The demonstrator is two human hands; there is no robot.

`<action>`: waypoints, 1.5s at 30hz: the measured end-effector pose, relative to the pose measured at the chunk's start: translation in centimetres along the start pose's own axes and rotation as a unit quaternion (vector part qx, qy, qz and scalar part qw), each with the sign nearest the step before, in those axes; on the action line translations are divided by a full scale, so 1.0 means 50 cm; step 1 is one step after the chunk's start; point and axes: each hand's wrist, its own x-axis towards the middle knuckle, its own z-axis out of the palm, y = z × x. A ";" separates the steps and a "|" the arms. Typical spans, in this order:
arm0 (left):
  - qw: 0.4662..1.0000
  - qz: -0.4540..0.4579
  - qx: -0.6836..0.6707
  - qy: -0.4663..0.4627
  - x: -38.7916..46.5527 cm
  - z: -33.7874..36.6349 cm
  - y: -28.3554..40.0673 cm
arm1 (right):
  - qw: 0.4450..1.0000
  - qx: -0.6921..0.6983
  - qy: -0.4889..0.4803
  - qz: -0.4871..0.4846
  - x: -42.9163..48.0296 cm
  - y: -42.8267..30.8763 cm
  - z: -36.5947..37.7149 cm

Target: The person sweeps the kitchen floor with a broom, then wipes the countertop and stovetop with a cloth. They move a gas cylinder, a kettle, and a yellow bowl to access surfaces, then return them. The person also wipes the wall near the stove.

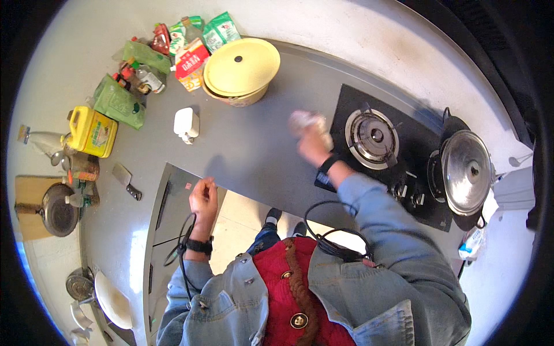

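Observation:
My right hand [312, 145] grips a pale crumpled cloth [308, 122], blurred, on or just over the grey countertop [259, 147]. It is beside the left edge of the black gas stove [339, 158]. My left hand [204, 197] hangs near the counter's front edge with its fingers curled in and nothing visible in them. A white container [186, 122] stands on the counter beyond my left hand. Behind it is a large pot with a yellow lid [242, 67], the lid sitting tilted.
A cleaver [125, 179] lies on the left counter near a yellow jug [92, 132]. Bottles [149, 79] and green bags [119, 101] crowd the back left corner. On the stove's right sits a wok with a metal lid [466, 173]. Black cables [342, 248] hang by both sleeves.

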 end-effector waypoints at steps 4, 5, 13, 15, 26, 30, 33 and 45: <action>0.985 -0.102 -0.135 -0.022 0.112 0.018 0.005 | 0.961 0.184 -0.178 -0.105 -0.155 -0.193 0.116; 0.975 -0.121 -0.182 -0.041 0.147 0.021 0.007 | 0.929 0.306 -0.189 -0.089 -0.169 -0.223 0.122; 0.870 -0.303 -0.378 -0.093 0.396 0.089 -0.017 | 0.858 0.492 -0.121 0.086 -0.036 -0.107 0.008; 0.849 -0.318 -0.409 -0.101 0.447 0.107 -0.032 | 0.893 0.432 -0.065 0.108 -0.004 -0.072 -0.011; 0.931 -0.238 -0.273 -0.048 0.621 0.167 -0.068 | 0.877 0.378 0.052 0.291 0.159 -0.065 -0.003; 0.960 -0.187 -0.207 -0.021 0.638 0.170 -0.080 | 0.914 0.270 0.129 0.272 0.270 -0.045 -0.018; 0.969 -0.181 -0.166 -0.021 0.646 0.174 -0.097 | 0.931 0.178 0.212 0.239 0.332 -0.040 -0.056; 0.991 -0.119 -0.053 0.043 0.652 0.170 -0.079 | 0.967 0.198 -0.031 0.157 0.514 -0.039 -0.072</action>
